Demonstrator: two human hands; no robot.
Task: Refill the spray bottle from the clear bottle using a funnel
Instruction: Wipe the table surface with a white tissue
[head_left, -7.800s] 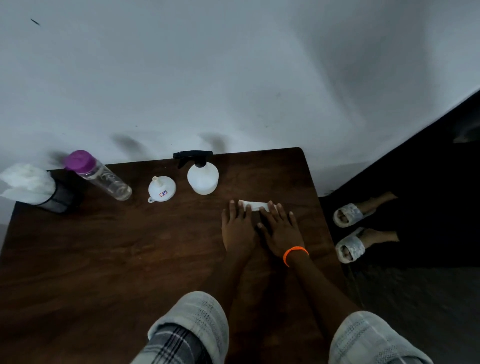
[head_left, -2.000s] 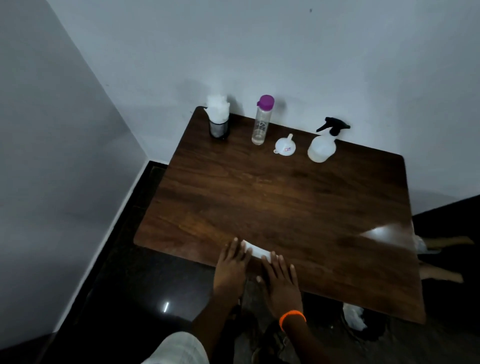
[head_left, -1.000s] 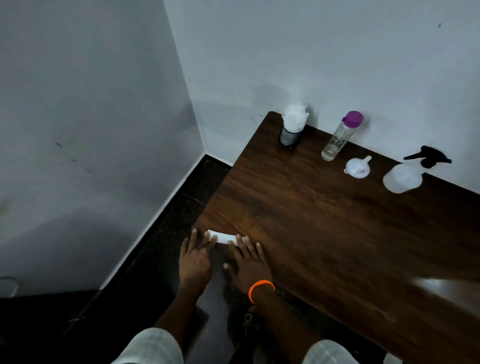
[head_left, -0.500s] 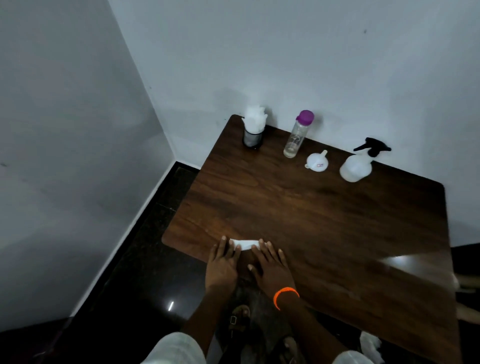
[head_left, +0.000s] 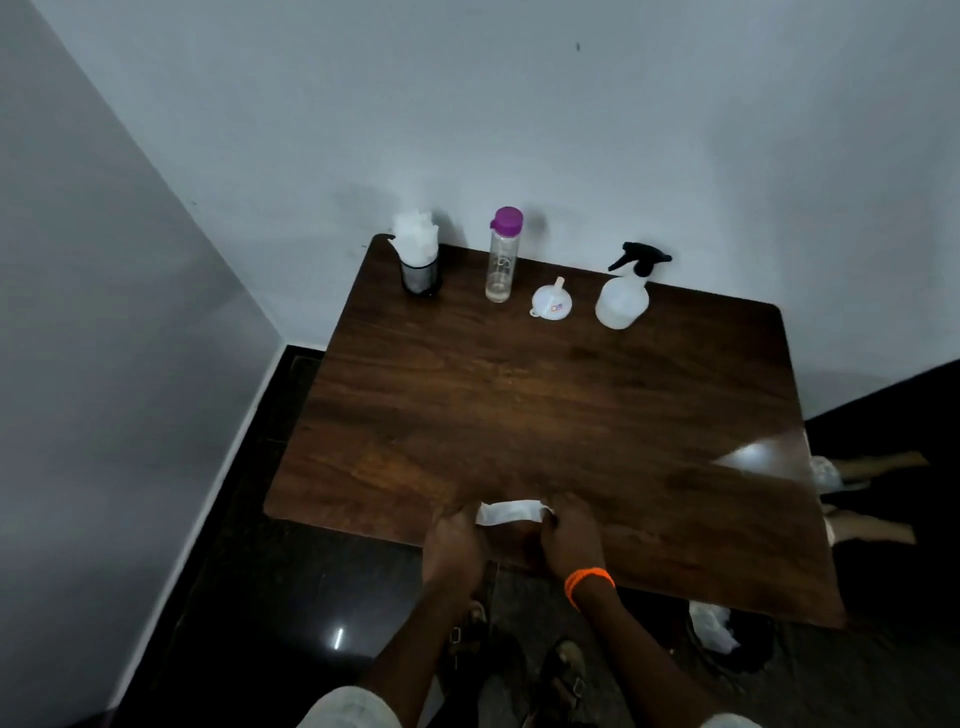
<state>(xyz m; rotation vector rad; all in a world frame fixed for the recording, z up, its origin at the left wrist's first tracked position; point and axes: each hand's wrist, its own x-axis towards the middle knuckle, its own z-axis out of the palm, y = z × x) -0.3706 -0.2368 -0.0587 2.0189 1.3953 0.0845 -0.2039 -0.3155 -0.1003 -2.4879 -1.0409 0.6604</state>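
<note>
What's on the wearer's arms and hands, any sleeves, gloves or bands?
Both forearms are bare, with no sleeves and no gloves. The right hand has an orange band around its wrist. The left hand and its wrist carry nothing visible.

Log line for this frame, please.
phase: pre-start | hands: left hand and right hand grip white paper at near edge | bottle, funnel, sprayer: untouched, capped

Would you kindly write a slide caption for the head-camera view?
Both hands, left hand and right hand, grip a white cloth; capped clear bottle, funnel, spray bottle untouched.
</note>
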